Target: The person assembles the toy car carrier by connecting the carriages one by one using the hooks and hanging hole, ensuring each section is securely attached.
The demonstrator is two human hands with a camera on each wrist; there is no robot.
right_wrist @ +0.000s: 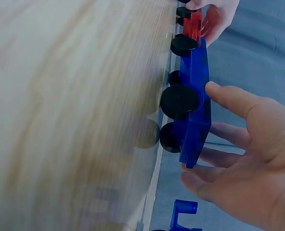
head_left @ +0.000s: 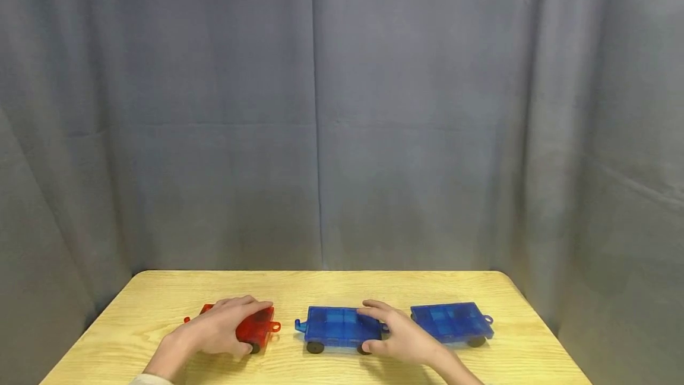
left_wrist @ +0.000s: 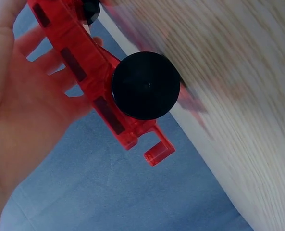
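A red toy wagon [head_left: 259,324] with black wheels stands at the left of the table, a hook on its left end and a ring on its right. My left hand [head_left: 220,327] grips it from above, thumb on the near side and fingers reaching over the far side. In the middle is a blue toy wagon [head_left: 333,327]; a gap separates its hook from the red ring. Around its right end my right hand [head_left: 401,337] holds it between thumb [right_wrist: 229,98] and fingers. Another blue wagon [head_left: 453,321] stands just right of that hand, its left end partly hidden.
The wagons stand roughly in a row on a light wooden table [head_left: 315,287] with rounded far corners. Grey curtains [head_left: 342,135] hang behind the table and along both sides.
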